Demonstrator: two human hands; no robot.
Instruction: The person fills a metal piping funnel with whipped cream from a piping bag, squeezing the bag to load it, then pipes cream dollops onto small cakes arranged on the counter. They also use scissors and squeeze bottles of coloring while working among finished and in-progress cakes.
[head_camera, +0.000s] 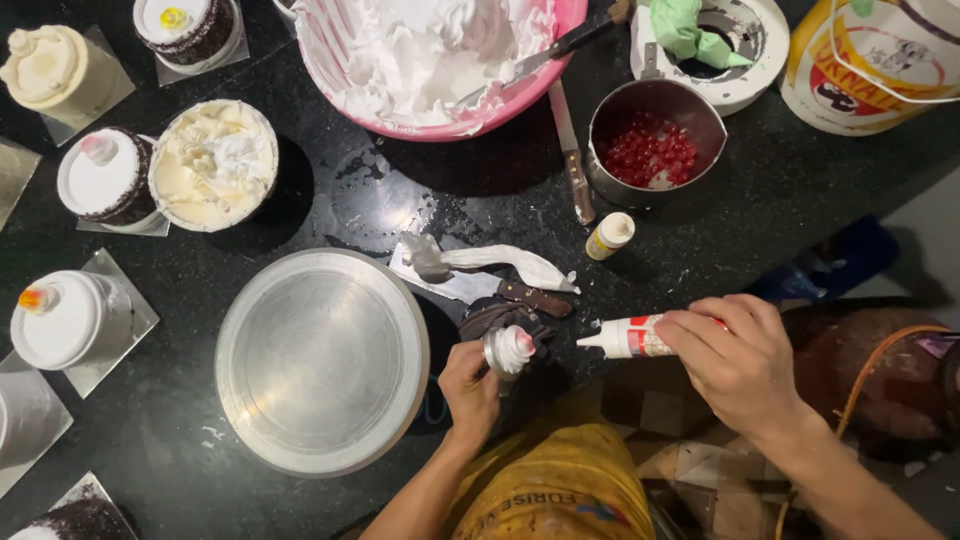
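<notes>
Colouring the cream, cakes half dressed

At the counter's near edge I see my left hand (468, 388) clamped on a cream-topped nozzle (509, 349) and my right hand (735, 352) closed around a small colour bottle (628, 337), tip aimed at it (no colour visible yet). Mid-counter the turntable (322, 358) stands bare; the far-left small cakes (100, 178) are iced, one (80, 518) apparently not.

A pink cream-filled basin (330, 70), steel pot of red cherries (655, 140) and empty round metal turntable (322, 360) sit on the black counter (760, 210).
</notes>
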